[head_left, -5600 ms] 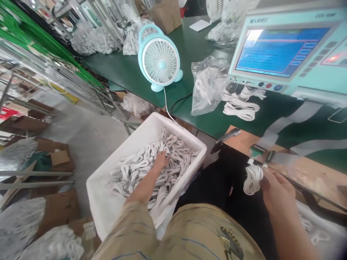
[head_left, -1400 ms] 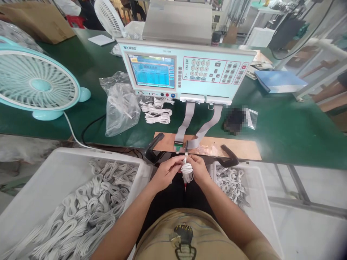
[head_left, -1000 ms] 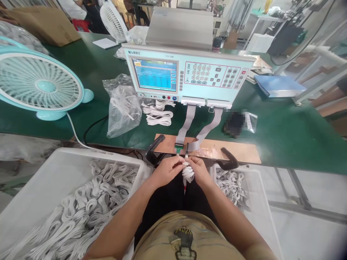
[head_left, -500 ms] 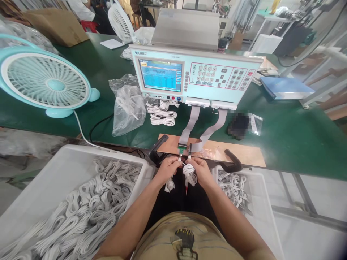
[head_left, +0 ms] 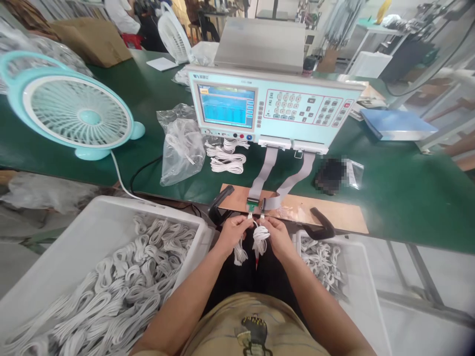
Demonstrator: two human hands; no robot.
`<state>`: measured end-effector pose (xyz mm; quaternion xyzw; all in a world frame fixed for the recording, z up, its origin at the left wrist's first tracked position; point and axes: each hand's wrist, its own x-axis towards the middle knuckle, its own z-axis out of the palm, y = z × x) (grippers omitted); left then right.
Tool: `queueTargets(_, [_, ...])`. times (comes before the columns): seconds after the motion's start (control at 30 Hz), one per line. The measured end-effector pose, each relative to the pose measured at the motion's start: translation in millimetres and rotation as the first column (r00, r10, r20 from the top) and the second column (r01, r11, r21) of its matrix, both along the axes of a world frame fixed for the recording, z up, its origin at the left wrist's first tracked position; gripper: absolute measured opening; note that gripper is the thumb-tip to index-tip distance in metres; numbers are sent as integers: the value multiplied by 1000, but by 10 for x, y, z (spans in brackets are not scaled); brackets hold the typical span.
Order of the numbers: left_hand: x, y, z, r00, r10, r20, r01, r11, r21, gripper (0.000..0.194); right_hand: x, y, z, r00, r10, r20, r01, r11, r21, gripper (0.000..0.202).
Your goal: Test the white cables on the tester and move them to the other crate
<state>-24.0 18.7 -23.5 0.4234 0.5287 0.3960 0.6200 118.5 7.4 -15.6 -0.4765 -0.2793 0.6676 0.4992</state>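
Observation:
My left hand [head_left: 235, 233] pinches one plug end of a white cable at a small green circuit board [head_left: 252, 207]. Beside it, my right hand [head_left: 279, 236] pinches another white plug at the neighbouring dark connector [head_left: 263, 204]. A coiled white cable [head_left: 261, 238] hangs between my fingers, and more looped white cable [head_left: 240, 254] dangles below my left hand. How far the plugs sit in the sockets is hidden by my fingertips. Two grey ribbon cables [head_left: 264, 173] run from these connectors up to a pale blue tester [head_left: 284, 106] with a lit screen [head_left: 225, 109].
A wooden board [head_left: 334, 214] is held to the green table [head_left: 401, 198] by black clamps [head_left: 219, 205]. White bins of bundled cables flank my lap: a big one [head_left: 92, 217] left, a smaller one [head_left: 367, 277] right. A turquoise fan [head_left: 89, 117] stands left.
The whole view has shifted slightly to the right. The tester's screen content looks different. Both hands keep their pinch at the connectors.

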Motion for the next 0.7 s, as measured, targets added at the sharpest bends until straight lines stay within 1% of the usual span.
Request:
queueTargets(0.1, [7, 2, -6, 1000, 9, -25, -8, 999, 46, 33, -15, -30, -12, 1000, -5, 21, 5, 1000, 9, 23])
queueTargets(0.2, [33, 39, 12, 1000, -26, -14, 27, 998, 59, 33, -27, -30, -45, 1000, -5, -2, 5, 1000, 19, 23])
queueTargets(0.27, [60, 69, 18, 999, -36, -27, 37, 998, 58, 35, -38, -19, -63, 1000, -7, -16, 8, 1000, 20, 24])
queueTargets(0.43, [131, 82, 18, 999, 20, -36, -19, 999, 42, 41, -72, -16, -52, 999, -20, -48, 20, 1000, -1, 25])
queueTargets(0.53, [151, 64, 46, 999, 28, -28, -27, 999, 30, 41, -86, -20, -51, 997, -31, -77, 30, 999, -9, 25])
queueTargets(0.7, [149, 60, 76, 999, 38, -24, -37, 999, 35, 39, -77, -3, -106, 993, -45, -112, 45, 999, -2, 23])
